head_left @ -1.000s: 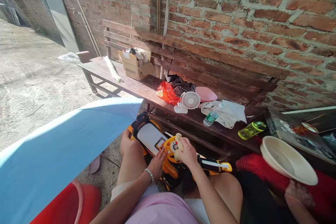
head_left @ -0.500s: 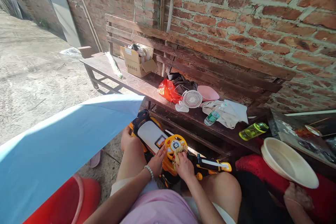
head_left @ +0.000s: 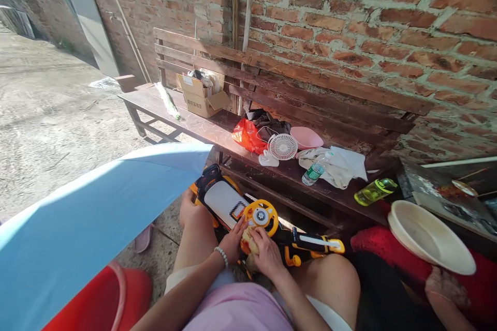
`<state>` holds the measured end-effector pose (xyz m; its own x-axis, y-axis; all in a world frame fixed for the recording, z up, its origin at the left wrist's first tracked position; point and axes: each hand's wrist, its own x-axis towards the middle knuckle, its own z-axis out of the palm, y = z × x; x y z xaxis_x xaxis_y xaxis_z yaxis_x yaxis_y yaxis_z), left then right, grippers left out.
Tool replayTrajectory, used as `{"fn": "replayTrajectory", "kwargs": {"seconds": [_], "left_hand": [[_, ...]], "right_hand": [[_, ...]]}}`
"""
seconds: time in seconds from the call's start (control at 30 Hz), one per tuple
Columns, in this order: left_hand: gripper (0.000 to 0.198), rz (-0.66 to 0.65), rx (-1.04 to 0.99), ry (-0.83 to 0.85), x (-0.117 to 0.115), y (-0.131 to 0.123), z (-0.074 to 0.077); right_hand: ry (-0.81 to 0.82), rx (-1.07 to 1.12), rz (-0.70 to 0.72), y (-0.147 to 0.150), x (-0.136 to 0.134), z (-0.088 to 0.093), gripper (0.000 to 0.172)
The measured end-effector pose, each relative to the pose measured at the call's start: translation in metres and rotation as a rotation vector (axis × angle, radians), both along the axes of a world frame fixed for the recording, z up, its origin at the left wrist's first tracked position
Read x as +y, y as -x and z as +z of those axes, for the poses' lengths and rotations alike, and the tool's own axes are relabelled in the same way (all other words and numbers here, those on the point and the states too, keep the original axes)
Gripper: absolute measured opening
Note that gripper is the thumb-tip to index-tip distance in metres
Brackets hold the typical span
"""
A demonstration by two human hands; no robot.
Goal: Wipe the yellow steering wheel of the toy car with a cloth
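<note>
L hand (head_left: 233,240) w/ bead bracelet (head_left: 221,256) on yellow-black toy ride-on car (head_left: 221,204), just beside crumpled tan cloth (head_left: 248,242). R hand (head_left: 267,253) grips cloth, right below yellow steering wheel (head_left: 262,215). Wooden surface (head_left: 202,124) behind: mini fan (head_left: 282,146), water bottle (head_left: 315,169), cardboard box (head_left: 196,95).

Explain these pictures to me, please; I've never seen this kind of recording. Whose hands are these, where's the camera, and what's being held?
There is no machine here: these are a person's own bare hands, filmed by one head-worn camera looking forward and down. The left hand, wearing a beaded bracelet, rests against a yellow-and-black toy vehicle, near its steering wheel. The right hand holds what looks like a crumpled pale cloth against the toy. Behind them, a wooden bench holds a cardboard box, a small white fan and a water bottle.
</note>
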<state>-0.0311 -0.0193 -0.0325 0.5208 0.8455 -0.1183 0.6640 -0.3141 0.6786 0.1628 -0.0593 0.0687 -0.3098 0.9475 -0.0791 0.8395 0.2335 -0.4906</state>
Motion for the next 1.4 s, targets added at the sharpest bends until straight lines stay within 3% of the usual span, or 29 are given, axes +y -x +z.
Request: {"fn": "replayTrajectory", "kwargs": {"seconds": [0.1,0.17,0.33,0.57,0.77,0.87,1.03,1.2,1.3,1.4], "left_hand": [[0.104,0.011,0.007,0.019,-0.002,-0.002,0.010],[0.108,0.013,0.041,0.056,-0.002,-0.003,0.014],[0.111,0.020,0.111,0.083,-0.002,-0.005,0.018],[0.111,0.019,0.108,0.106,-0.004,-0.004,0.018],[0.111,0.016,0.082,0.088,-0.004,-0.003,0.015],[0.112,0.016,0.084,0.071,-0.004,-0.002,0.009],[0.111,0.024,0.017,0.048,-0.002,-0.003,-0.012],[0.112,0.021,-0.059,0.044,-0.001,-0.002,-0.024],[0.112,0.020,-0.030,0.043,0.000,-0.002,-0.023],[0.111,0.020,0.011,0.040,0.000,-0.002,-0.017]], "right_hand": [[-0.137,0.011,-0.044,-0.005,0.038,0.019,0.063],[-0.140,-0.055,-0.043,-0.004,0.065,0.029,0.064],[0.132,-0.339,0.044,0.016,0.098,0.027,0.061],[0.154,-0.372,-0.010,0.008,0.094,0.014,0.052],[0.172,-0.400,-0.212,-0.014,0.083,0.012,0.062],[0.176,-0.424,-0.280,-0.016,0.064,0.010,0.053],[0.195,-0.456,-0.240,-0.006,0.026,0.005,0.039],[0.200,-0.463,-0.194,0.006,-0.001,0.001,0.052],[0.238,-0.335,-0.093,0.004,-0.004,0.005,0.053],[0.220,-0.176,-0.078,-0.004,0.011,0.016,0.059]]}}
